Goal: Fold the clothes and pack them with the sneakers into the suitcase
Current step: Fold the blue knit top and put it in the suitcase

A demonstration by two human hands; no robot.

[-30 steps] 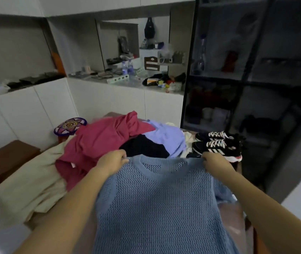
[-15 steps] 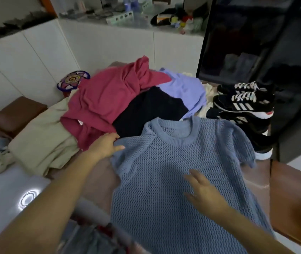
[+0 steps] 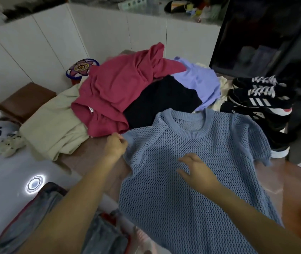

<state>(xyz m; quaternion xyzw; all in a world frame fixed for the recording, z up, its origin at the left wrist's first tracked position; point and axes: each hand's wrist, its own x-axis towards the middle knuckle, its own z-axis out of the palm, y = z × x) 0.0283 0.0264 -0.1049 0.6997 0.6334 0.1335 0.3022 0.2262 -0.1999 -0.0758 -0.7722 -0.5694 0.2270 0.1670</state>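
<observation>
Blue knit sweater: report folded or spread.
Spread. The blue knit sweater lies flat, sleeves out, no fold; left hand pinches its shoulder, right hand rests on it.

A blue knit sweater is lying flat at centre frame, with the left hand pinching its sleeve edge and the right hand resting open on its chest. A heap of clothes in red, black, lilac and beige is sitting above it, and black sneakers are standing at right.

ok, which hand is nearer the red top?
Left. The left hand pinches the blue knit sweater at its shoulder, just beside the red top; right hand rests mid-sweater, farther off.
</observation>
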